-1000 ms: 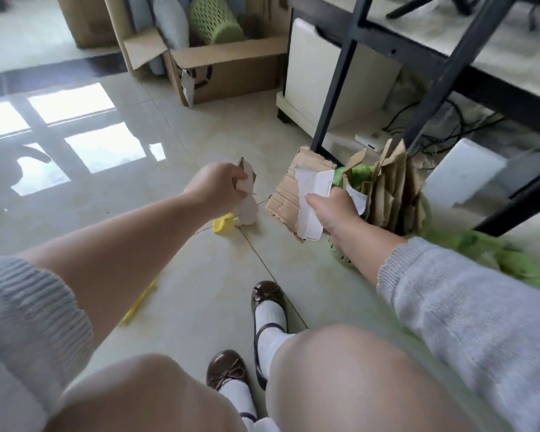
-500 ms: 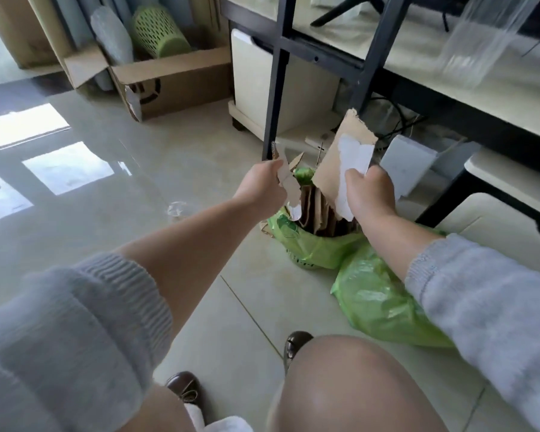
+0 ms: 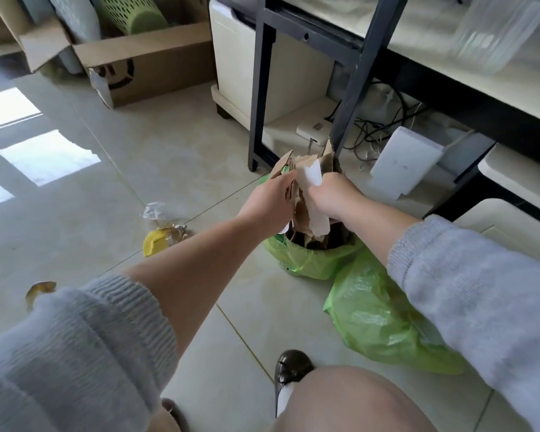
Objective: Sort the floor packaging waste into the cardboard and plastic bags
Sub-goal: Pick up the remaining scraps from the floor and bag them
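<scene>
My left hand (image 3: pixel 270 199) and my right hand (image 3: pixel 332 193) both grip torn cardboard pieces (image 3: pixel 309 207) with a white face, held upright over a green-lined bag (image 3: pixel 306 260) stuffed with brown cardboard. A second green plastic bag (image 3: pixel 384 319) lies slumped on the floor to the right of it. Left of the bags, on the tiles, lie a yellow plastic piece (image 3: pixel 156 241), a clear plastic wrapper (image 3: pixel 155 210) and a small yellowish scrap (image 3: pixel 41 289).
A black-framed desk (image 3: pixel 261 88) stands just behind the bags, with cables, a white box (image 3: pixel 402 160) and a cream cabinet (image 3: pixel 240 67) under it. An open cardboard box (image 3: pixel 150 63) holding a green basket sits at the back left. My knees and shoe (image 3: pixel 293 366) are below.
Both hands carried the cardboard pieces from above the floor litter over to the cardboard bag and lowered them into its opening; the view swung right toward the bags.
</scene>
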`<state>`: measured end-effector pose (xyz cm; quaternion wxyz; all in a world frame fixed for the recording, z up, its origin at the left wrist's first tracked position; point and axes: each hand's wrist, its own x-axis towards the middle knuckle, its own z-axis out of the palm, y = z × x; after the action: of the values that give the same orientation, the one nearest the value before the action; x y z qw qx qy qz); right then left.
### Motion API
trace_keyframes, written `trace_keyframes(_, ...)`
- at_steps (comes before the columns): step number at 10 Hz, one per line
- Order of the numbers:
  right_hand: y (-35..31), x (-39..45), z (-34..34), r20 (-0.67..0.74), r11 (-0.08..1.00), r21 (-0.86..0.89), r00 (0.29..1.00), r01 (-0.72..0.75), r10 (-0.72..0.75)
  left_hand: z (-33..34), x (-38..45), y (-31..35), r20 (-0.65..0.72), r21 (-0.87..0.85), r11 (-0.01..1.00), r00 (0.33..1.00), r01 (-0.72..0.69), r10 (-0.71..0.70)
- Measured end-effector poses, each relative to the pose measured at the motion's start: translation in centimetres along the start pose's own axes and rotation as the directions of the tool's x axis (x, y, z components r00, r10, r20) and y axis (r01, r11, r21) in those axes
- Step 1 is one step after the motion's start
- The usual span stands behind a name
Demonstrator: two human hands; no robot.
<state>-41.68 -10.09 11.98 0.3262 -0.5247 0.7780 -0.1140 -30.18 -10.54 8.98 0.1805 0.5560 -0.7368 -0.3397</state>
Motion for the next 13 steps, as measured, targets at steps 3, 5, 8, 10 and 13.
trace_keyframes(3,-2.3,3.1,-0.9,0.082,0.98,0.198,0.997,-0.02,0.004,-1.0,2.2,-1.4,-0.122,-0.49,0.866,0.976,0.097,-0.178)
trace_keyframes(5,-3.2,4.5,0.4,0.105,0.999,0.036,0.994,-0.018,0.014,-0.7,2.6,-2.3,-0.101,-0.406,0.901,0.972,0.153,-0.21)
trace_keyframes(8,-3.7,5.4,-2.4,0.18,0.993,-0.115,0.983,-0.021,0.042,-0.1,3.7,-2.1,-0.077,-0.249,0.965,0.991,0.086,-0.108)
trace_keyframes(10,-4.1,4.4,-5.0,0.213,0.983,-0.181,0.975,-0.02,0.059,-0.1,4.5,-1.5,-0.103,-0.409,0.91,0.988,0.066,-0.118)
trace_keyframes(13,-3.4,4.8,0.0,0.169,0.984,-0.175,0.983,-0.04,0.07,1.7,4.2,-2.4,0.049,-0.116,0.987,0.993,0.109,-0.104)
